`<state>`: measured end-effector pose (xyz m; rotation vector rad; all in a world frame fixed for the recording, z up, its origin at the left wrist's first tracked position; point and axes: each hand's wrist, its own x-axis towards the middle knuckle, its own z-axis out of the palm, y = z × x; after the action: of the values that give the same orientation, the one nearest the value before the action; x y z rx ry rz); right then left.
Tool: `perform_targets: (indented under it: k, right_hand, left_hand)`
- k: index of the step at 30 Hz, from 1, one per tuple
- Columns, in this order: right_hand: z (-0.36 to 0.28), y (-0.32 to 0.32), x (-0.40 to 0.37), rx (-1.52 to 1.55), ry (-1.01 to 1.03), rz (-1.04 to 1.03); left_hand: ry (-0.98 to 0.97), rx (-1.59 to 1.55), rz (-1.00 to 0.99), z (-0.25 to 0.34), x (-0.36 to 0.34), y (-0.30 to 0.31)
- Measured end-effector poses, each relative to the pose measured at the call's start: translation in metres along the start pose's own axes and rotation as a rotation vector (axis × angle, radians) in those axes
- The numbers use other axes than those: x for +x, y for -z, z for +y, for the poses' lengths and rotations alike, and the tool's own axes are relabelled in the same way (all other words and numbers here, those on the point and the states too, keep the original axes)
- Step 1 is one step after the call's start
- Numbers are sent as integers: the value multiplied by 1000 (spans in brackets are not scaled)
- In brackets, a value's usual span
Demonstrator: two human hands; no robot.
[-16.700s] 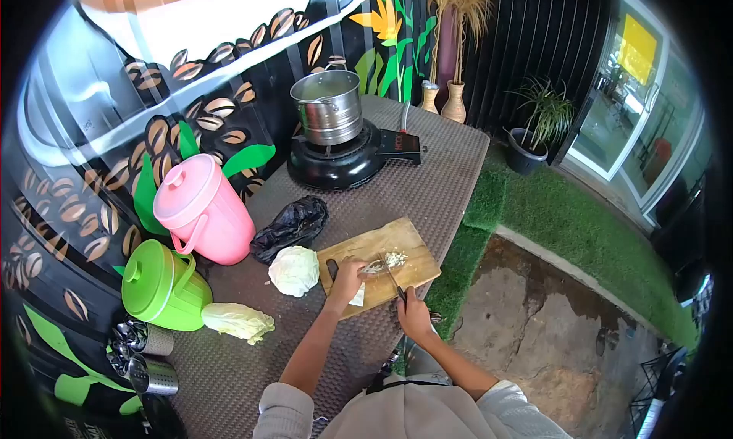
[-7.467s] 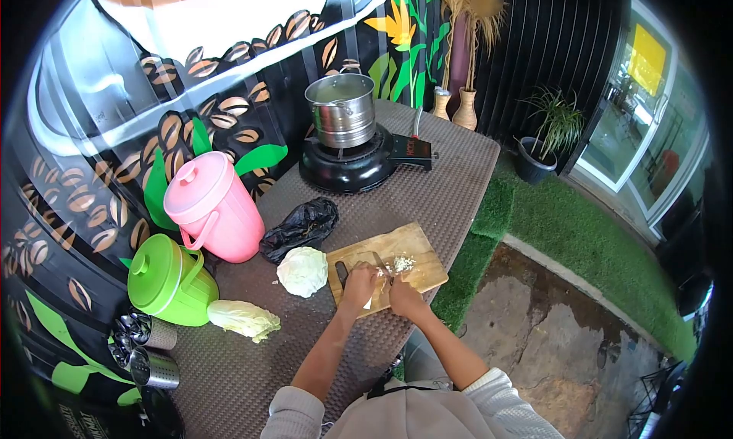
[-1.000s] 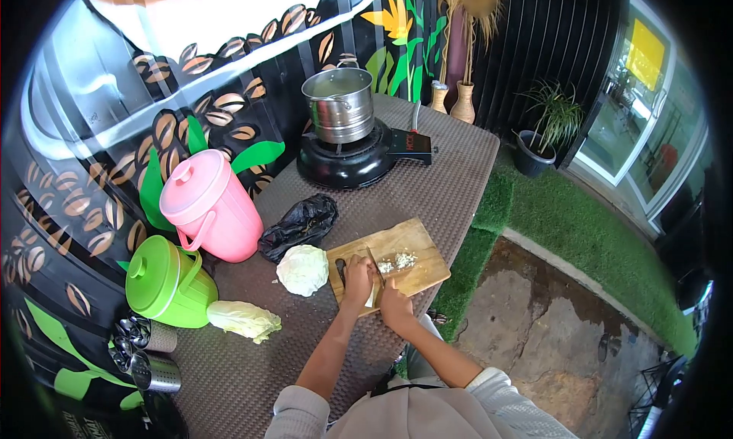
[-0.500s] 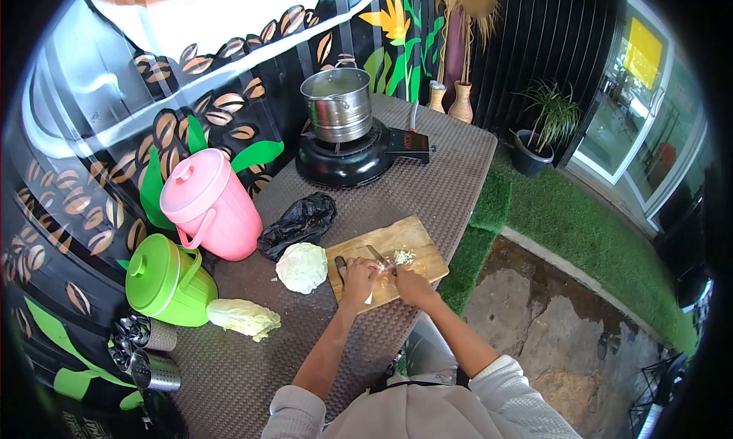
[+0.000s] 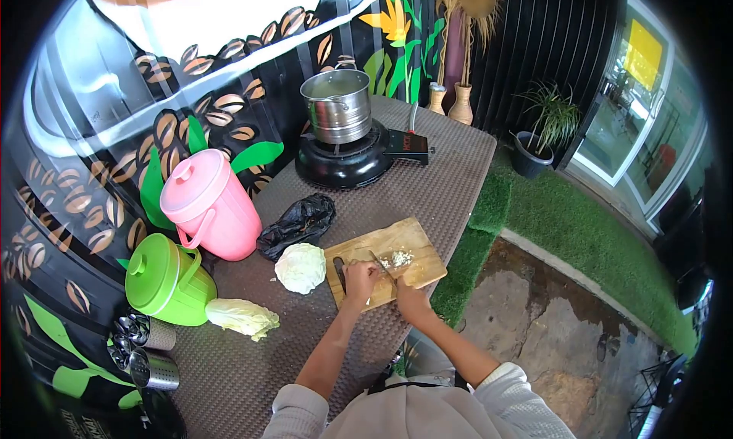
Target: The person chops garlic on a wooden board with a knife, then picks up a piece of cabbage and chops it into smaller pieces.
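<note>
On a wooden cutting board, my right hand grips a knife by its handle, the blade pointing away and slightly left. Finely chopped whitish bits lie on the board just right of the blade. My left hand is curled down on the board, left of the blade; whatever its fingers hold is hidden. A dark-handled item lies partly behind that hand, by the board's left edge. Left of the board sits a pale cabbage.
A steel pot stands on a black gas stove at the back. Along the left are a pink lidded jug, a green one, a black plastic bag, a leafy cabbage piece and metal utensil holders.
My right hand has drawn slightly back toward me with the knife. The left fingers are more curled, and the chopped bits lie more openly in view.
</note>
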<state>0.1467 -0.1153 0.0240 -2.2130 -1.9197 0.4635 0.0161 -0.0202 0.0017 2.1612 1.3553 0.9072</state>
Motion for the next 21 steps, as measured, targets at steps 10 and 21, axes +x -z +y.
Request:
perform_targets:
  k: [10, 21]
  right_hand:
    - [-9, 14, 4, 44, -8, -53]
    - [-8, 11, 8, 25, 34, -57]
  left_hand:
    - [1, -150, -92, 4, 5, 3]
    - [-23, -108, -26, -1, 3, 0]
